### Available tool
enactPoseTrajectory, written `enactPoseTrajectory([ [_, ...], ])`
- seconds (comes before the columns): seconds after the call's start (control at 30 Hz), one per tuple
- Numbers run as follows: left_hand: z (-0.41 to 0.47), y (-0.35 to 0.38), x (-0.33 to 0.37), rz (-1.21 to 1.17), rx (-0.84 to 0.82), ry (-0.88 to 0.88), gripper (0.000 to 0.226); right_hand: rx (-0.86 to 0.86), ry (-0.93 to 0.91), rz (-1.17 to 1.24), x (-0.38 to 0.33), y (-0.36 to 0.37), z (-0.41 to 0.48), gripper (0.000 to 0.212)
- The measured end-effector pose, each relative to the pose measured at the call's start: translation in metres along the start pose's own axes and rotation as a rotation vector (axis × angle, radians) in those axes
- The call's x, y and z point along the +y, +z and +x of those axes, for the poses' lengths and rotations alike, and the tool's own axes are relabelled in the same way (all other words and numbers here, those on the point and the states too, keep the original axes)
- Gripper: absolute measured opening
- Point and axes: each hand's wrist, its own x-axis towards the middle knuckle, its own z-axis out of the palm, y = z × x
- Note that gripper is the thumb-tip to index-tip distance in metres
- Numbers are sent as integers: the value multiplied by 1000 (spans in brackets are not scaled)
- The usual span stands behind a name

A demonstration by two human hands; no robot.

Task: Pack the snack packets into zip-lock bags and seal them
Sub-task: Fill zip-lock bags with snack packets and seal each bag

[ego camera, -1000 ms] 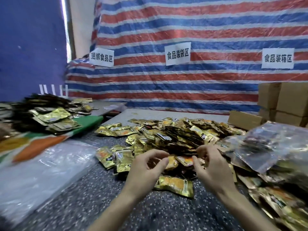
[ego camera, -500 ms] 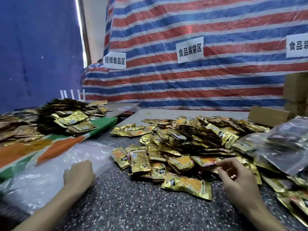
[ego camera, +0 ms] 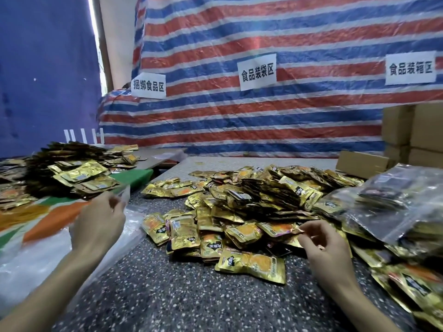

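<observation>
Striped woven tarpaulin (ego camera: 263, 32) in red, blue and white hangs crinkled across the back of the packing room, beside a plain blue sheet (ego camera: 43, 68). Below it runs a dark speckled counter (ego camera: 167, 295), its middle buried under a loose heap of snack packets (ego camera: 259, 195), flat gold-foil pouches with orange panels. A second heap (ego camera: 72, 168) lies to the left on a green, orange and white cloth (ego camera: 48, 224). Glossy filled bags (ego camera: 395, 207), clear and bulging, slump on the right, with square cardboard boxes (ego camera: 417, 130) stacked behind them. A slick stack of empty clear bags (ego camera: 36, 259) lies at the counter's left edge. Three white paper signs (ego camera: 257, 71) are fixed to the tarpaulin. The person's left hand (ego camera: 98, 226) is raised over that stack, its fingertips pinching what looks like the rim of a thin zip-lock bag (ego camera: 125, 191), though the plastic is blurred. The right hand (ego camera: 326, 248) pinches the crimped corner of one packet (ego camera: 275, 228) at the heap's near edge.
</observation>
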Motion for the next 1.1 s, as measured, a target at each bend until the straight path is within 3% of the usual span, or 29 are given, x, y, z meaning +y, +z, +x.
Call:
enactPoseTrajectory([
  [0.13,-36,0,65,-323,14,312,1,-33,82,203,-7,-5,3,8],
  [0.37,-117,47,152,-745,-276,663,11,-309,253,634,-21,-20,8,51],
  [0.47,-137,76,167,-810,-395,785,9,-401,261,631,-21,-25,12,64],
  [0.53,-146,92,171,-868,-484,796,9,-435,248,530,-21,-27,14,52],
  [0.6,-150,101,169,-985,-632,665,11,-454,246,433,-21,-28,15,38],
  [0.7,-146,99,165,-1216,-858,263,31,-510,242,365,-21,-29,14,18],
  [0.77,-141,99,163,-1217,-908,68,46,-569,232,352,-22,-28,11,15],
  [0.93,-143,98,160,-1086,-983,-227,64,-718,223,343,-25,-21,4,17],
  [1.1,-135,104,149,-1167,-1061,-307,22,-699,278,341,-21,-25,7,31],
])
